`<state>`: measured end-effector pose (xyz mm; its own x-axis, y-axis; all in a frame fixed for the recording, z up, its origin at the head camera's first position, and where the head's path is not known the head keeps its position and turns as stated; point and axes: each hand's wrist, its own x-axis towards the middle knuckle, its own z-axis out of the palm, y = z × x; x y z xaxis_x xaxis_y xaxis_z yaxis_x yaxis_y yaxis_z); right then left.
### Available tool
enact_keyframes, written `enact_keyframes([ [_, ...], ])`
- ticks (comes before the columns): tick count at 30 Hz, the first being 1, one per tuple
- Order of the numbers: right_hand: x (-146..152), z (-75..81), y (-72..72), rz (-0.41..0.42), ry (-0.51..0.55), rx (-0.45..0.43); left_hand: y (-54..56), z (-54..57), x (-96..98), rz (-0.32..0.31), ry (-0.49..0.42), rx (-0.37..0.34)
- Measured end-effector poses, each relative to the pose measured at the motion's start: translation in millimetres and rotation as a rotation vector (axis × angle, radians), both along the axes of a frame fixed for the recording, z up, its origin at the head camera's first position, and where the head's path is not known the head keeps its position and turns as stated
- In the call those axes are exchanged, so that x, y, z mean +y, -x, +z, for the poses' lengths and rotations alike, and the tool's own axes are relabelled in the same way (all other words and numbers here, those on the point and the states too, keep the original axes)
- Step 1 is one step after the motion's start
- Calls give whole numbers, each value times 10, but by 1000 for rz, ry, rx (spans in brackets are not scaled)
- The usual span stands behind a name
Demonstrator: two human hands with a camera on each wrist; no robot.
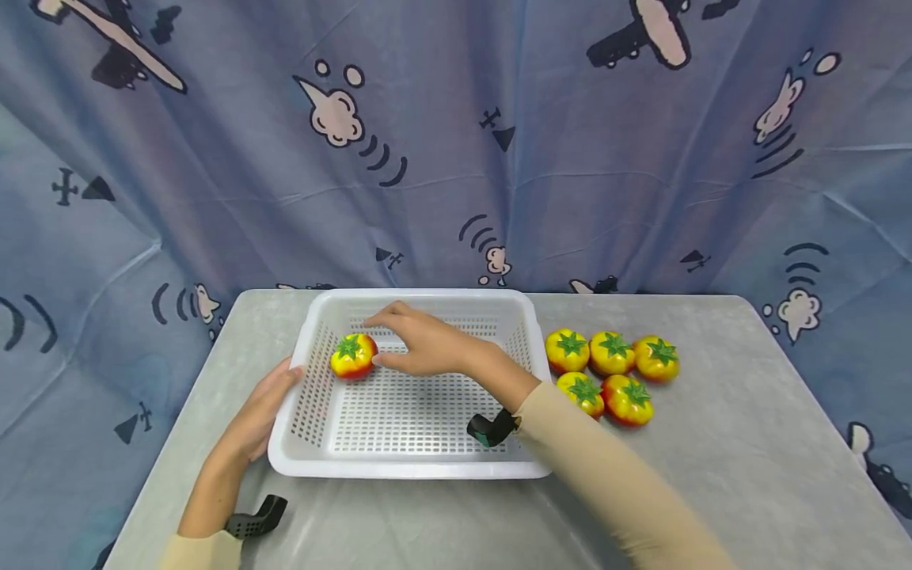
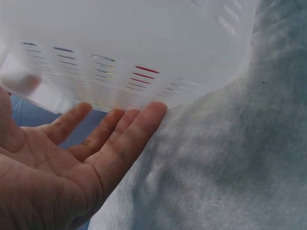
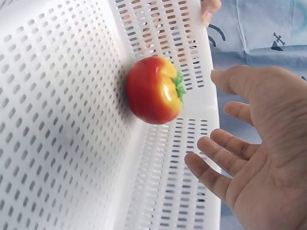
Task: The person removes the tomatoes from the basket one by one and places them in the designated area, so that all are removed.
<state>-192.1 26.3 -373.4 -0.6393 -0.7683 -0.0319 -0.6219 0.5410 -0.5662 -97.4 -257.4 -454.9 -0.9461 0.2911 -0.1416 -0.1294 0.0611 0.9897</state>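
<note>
A white perforated plastic basket [image 1: 409, 469] sits on the table. Inside it, towards its left end, lies a red-and-yellow tomato [image 1: 353, 358] with a green leafy top, also visible in the right wrist view. Just right of the tomato, my right hand [image 1: 431, 344] hovers over the basket with thumb and fingers spread, holding nothing. My left hand [image 1: 260, 408] holds the basket's left side; its thumb is at the rim. In the left wrist view the left hand's fingers [image 2: 127, 139] reach against the outside of the slotted wall.
Several more tomatoes [image 1: 611, 354] stand grouped on the grey table [image 1: 748, 443], just right of the basket. A blue patterned curtain [image 1: 442, 158] hangs behind the table. Each wrist wears a black camera mount [image 1: 258, 518].
</note>
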Motion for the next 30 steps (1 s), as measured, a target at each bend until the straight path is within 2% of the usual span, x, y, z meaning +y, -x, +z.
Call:
enact_keyframes([
  [7, -125, -126, 33, 7, -18, -39, 9, -19, 21, -8, -7, -4],
  [14, -289, -175, 65, 26, -44, -16, -24, -14, -2, -1, -5, -9],
  [19, -369, -201, 115, 34, -57, 2, 1, -2, 18, 12, -6, 0],
  [24, -418, -273, 146, 33, -78, -4, 34, -20, 61, -10, -21, -13],
  [30, -524, -346, 152, 65, -86, 3, 1, 0, 15, 1, -17, -16],
])
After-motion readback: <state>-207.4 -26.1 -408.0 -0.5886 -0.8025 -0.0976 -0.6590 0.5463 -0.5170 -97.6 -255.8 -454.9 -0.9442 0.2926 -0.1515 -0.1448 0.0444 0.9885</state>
